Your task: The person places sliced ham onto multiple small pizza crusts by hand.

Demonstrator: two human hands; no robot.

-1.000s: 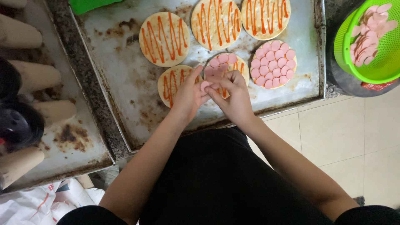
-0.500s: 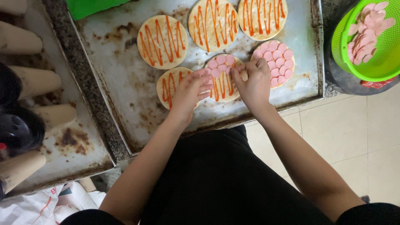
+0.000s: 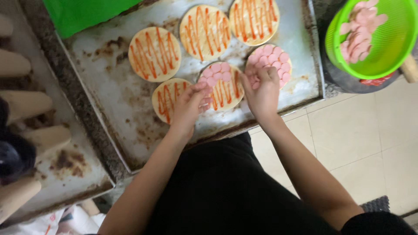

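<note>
The left hand [image 3: 190, 103] has a clenched grip on a few pink round sausage slices [image 3: 204, 103] at the edge of a half-covered round flat dough base striped with red sauce [image 3: 221, 86]. The right hand [image 3: 262, 89], fingers curled, presses slices onto it; whether it grasps one I cannot tell. Both rest over a worn, stained metal baking tray [image 3: 109, 91]. A green plastic colander of slices [image 3: 383, 41] sits well apart.

You stood in a food-prep kitchen: stained metal baking tray [image 3: 109, 87] of sauced dough rounds [image 3: 154, 53], green colander [image 3: 383, 48] of sausage slices [image 3: 361, 26], tiled floor [image 3: 361, 143]
</note>
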